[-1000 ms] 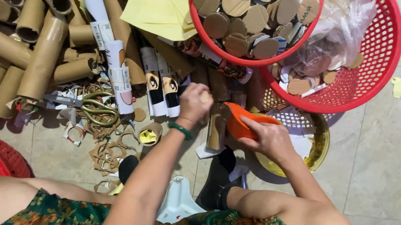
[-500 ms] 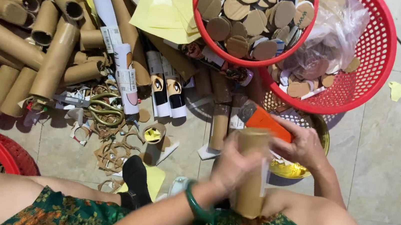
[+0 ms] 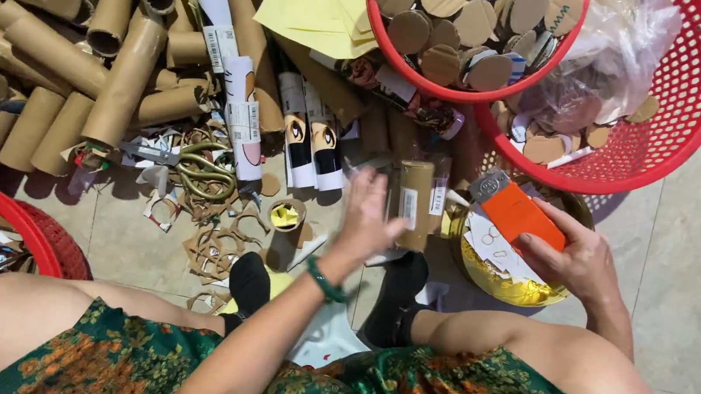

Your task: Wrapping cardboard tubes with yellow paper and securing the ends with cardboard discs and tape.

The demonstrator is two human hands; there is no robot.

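Observation:
My left hand (image 3: 370, 217), blurred and with a green bracelet at the wrist, is stretched forward with its fingers spread and nothing in it. It is right beside a short cardboard tube (image 3: 414, 200) with a white label that lies on the floor. My right hand (image 3: 576, 260) grips an orange flat tool with a grey tip (image 3: 518, 212) and holds it over a gold bowl (image 3: 506, 285) containing white paper scraps. My legs, in black socks, reach forward below the hands.
A pile of cardboard tubes (image 3: 78, 43) lies at the left, with gold-handled scissors (image 3: 204, 167) and cardboard rings beside it. Two red baskets (image 3: 686, 112) (image 3: 455, 90) at the back hold cardboard discs and a plastic bag. Yellow sheets (image 3: 320, 0) lie behind. A third red basket (image 3: 22, 221) is near left.
Half a second ago my left hand held a cardboard tube upright near my lap; now it is empty and has swung forward. My right hand keeps the orange tool.

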